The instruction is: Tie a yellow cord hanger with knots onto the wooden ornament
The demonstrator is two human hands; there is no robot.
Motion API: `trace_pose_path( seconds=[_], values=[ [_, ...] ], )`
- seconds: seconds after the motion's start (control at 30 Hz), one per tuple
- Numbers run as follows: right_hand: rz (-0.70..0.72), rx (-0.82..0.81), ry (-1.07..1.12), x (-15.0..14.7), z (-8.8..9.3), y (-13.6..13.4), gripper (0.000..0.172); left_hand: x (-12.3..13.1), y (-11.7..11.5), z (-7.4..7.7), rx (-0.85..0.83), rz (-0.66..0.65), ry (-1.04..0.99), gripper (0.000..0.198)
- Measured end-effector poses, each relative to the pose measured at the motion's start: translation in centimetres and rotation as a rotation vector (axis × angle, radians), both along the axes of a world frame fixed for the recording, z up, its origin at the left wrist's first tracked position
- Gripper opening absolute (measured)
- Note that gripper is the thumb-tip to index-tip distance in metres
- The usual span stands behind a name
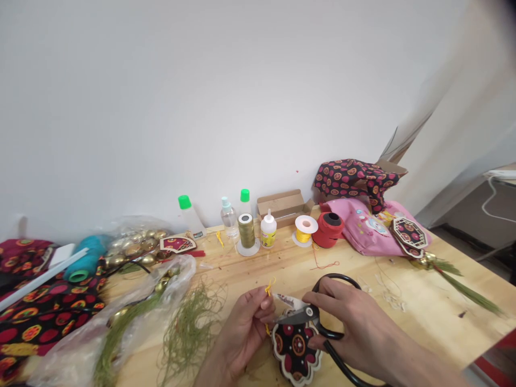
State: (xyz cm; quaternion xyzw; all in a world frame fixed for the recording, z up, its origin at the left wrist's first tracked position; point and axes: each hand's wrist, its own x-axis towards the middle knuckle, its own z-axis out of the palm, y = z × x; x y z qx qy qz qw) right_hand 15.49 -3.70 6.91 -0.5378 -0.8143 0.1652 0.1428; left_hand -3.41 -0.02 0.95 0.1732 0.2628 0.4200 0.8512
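My left hand [245, 329] pinches a short yellow cord [269, 287] that sticks up above its fingertips. The cord belongs to a flower-shaped ornament [296, 352] covered in black, red-dotted fabric, which lies on the wooden table [403, 317] below both hands. My right hand [355, 325] grips black-handled scissors [306, 312]. Their blades point left and sit right at the yellow cord.
Along the wall stand a green-capped bottle [189, 215], a spray bottle [228, 217], an olive thread spool [246, 232], a glue bottle [268, 230], a yellow spool [305, 228] and a red spool [328, 229]. Green tassel threads [189, 328], plastic bags of bells [133, 247] and patterned fabric [40, 312] lie left; pink cloth [363, 226] right.
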Motion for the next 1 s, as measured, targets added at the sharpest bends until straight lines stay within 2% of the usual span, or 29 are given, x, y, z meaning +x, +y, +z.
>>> trace_pose_path(
  seconds=[0.3,0.47,0.8,1.0],
  values=[
    [0.02,0.038,0.015,-0.81,-0.38,0.05,0.029,0.09,0.08,0.12,-0.071,0.025,-0.044,0.021],
    [0.017,0.035,0.028,-0.85,-0.47,-0.04,0.029,-0.06,-0.11,0.1,-0.061,-0.034,-0.057,0.025],
    [0.028,0.077,0.027,-1.0,-0.28,0.08,0.033,-0.13,0.04,0.02,-0.117,0.019,-0.104,0.021],
    [0.054,0.119,-0.03,-0.71,-0.37,0.01,0.03,-0.28,0.03,-0.32,-0.186,0.029,-0.18,0.014]
  ],
)
